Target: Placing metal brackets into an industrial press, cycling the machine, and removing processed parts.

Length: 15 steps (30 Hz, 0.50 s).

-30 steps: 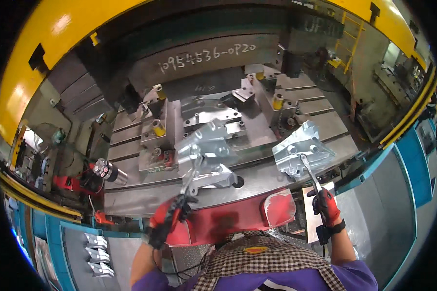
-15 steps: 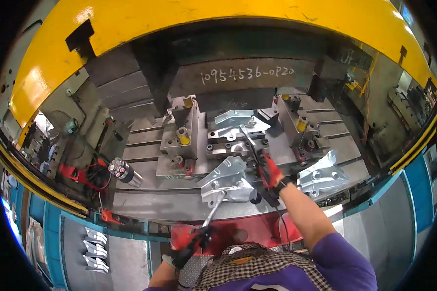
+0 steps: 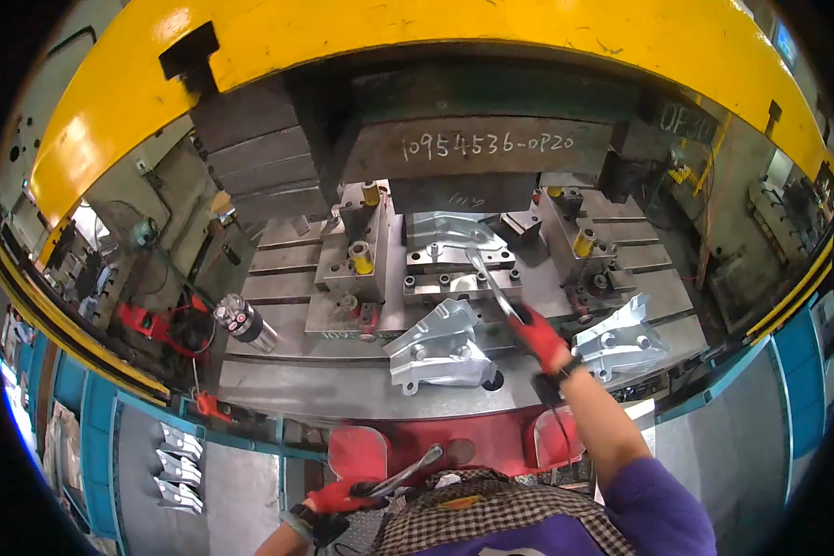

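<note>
My right hand (image 3: 539,340), in a red and black glove, is closed round a long slim metal tool (image 3: 493,284). The tool's far tip reaches a silvery stamped bracket (image 3: 449,228), which lies on the lower die block (image 3: 461,285) in the press. Close to my body, my left hand (image 3: 341,498), gloved alike, grips a second metal tool (image 3: 410,470), whose rounded tip points right and touches no bracket. On the front of the press bed lies another bracket (image 3: 443,357), between my hands. A third bracket (image 3: 624,343) rests to the right of my right hand.
A dark upper die block (image 3: 463,193) hangs over the lower one, under a yellow press frame (image 3: 417,23). Guide posts (image 3: 361,259) flank the die. A metal cylinder (image 3: 246,322) stands at left; several smaller parts (image 3: 180,468) lie on the left side table (image 3: 241,491).
My left hand has drawn back toward my body and left, its tool tip leaving the front bracket. My right hand stays out with its tool at the bracket in the die.
</note>
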Motion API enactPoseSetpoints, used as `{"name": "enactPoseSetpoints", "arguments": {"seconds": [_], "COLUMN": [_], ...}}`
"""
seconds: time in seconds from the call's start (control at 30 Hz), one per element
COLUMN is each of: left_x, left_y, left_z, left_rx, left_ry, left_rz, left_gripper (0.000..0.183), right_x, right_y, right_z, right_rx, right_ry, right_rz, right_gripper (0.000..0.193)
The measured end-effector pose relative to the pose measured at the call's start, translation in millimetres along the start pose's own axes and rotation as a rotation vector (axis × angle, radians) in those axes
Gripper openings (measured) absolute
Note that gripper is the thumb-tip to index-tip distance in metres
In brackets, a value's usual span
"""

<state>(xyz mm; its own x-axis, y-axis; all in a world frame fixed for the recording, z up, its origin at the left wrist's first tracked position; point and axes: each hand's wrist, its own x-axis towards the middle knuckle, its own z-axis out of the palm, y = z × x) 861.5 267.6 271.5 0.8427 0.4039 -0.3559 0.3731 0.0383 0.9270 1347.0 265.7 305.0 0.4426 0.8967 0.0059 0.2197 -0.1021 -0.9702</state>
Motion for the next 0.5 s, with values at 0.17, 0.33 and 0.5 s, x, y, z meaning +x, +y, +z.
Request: {"name": "enactPoseSetpoints", "arguments": {"seconds": [0.17,0.33,0.5], "left_x": [-15,-3,8], "left_y": [3,-45,-53], "left_z": [12,9,9], "left_rx": [1.093,0.988,0.912], "left_ry": [0.113,0.077,0.105], "left_rz": [0.215,-0.080,-0.088], "left_gripper": [0.059,0.056,0.056], "right_x": [-183,-291,-286], "right_y": [49,80,62], "right_z": [-80,-77,-46], "right_rx": [0.203,-0.747,-1.087], "right_ry": [-0.551,-0.588,-0.366], "right_rz": [0.213,-0.022,-0.104], "right_gripper": [0.043,0.065,0.058]}}
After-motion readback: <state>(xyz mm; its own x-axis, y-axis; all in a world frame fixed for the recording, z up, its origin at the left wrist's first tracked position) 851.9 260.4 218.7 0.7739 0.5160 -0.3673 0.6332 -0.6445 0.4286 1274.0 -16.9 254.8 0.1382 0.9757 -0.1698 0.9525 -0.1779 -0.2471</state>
